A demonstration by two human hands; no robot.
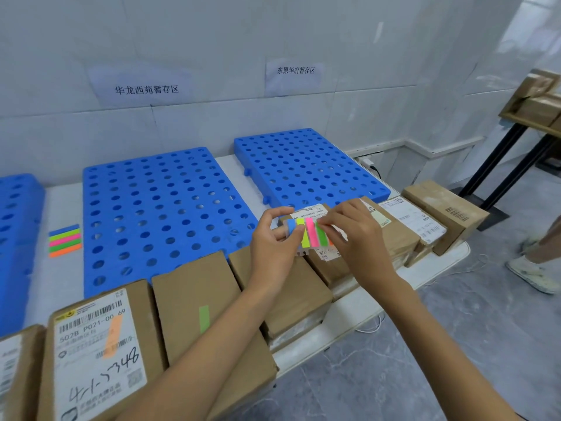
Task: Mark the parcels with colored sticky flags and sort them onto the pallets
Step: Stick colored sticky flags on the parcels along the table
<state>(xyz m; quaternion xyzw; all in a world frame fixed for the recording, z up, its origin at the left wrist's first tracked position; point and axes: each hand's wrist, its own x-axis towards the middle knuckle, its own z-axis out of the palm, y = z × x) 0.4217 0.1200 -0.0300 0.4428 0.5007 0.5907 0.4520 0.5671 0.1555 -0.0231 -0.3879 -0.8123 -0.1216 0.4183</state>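
Note:
My left hand (pixel 273 247) holds a card of coloured sticky flags (pixel 308 235) by its blue end, above the row of parcels. My right hand (pixel 353 230) pinches the green flag at the card's right side. Brown cardboard parcels line the table's front edge. One (pixel 194 317) carries a green flag (pixel 204 319). The labelled parcel (pixel 97 354) to its left carries an orange flag (pixel 111 337). Three blue perforated pallets lie behind them: left (pixel 15 238), middle (pixel 164 214) and right (pixel 306 165), all bare.
A second flag set (pixel 64 240) lies on the white table (pixel 63 281) between the left and middle pallets. Two paper signs hang on the tiled wall. At the right stand a black-legged table with boxes (pixel 537 107) and another person's shoe (pixel 531 273).

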